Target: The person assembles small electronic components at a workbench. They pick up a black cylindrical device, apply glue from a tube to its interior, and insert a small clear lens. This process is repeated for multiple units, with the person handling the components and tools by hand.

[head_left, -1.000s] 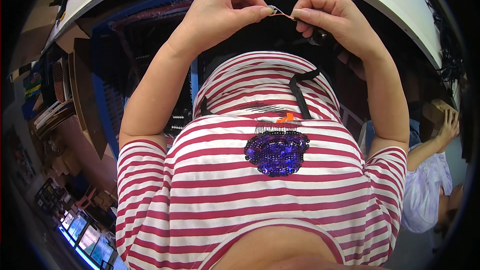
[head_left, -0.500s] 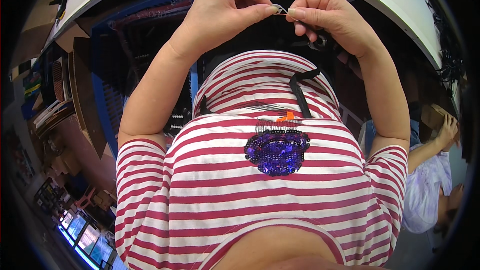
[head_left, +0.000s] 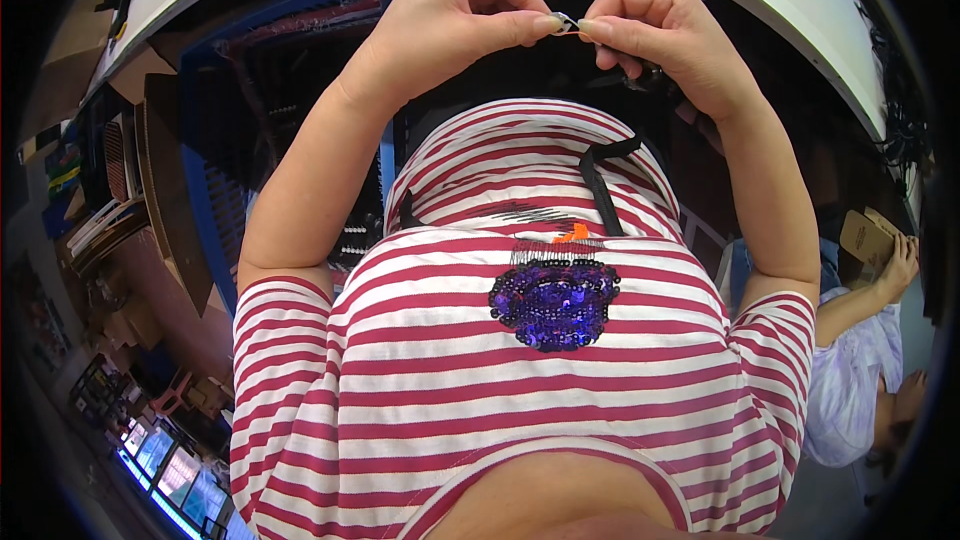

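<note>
At the top of the view, my left hand point(head_left: 455, 25) pinches a small shiny whitish part point(head_left: 562, 19) between thumb and forefinger. Opposite it, the thumb and forefinger of my right hand point(head_left: 668, 35) are pressed together on thin wires point(head_left: 572, 32), one dark and one orange-red, that run to the small part. The fingertips of both hands are close together but apart. Exactly what the part is cannot be made out, since my left fingers cover much of it. Beneath my right hand there is a dark rounded object point(head_left: 645, 78), partly hidden.
A pale table edge point(head_left: 800, 35) curves behind my hands. Below it at the left stands a blue plastic crate point(head_left: 215, 175), beside cardboard point(head_left: 170, 180). Dark cables point(head_left: 905, 130) bunch at the right. A co-worker's hand point(head_left: 900, 265) holds a cardboard box point(head_left: 868, 240).
My fingertips have shifted slightly to the right, and the whitish part shows a little differently. At the right, the co-worker's box has tilted and shows more of its inside.
</note>
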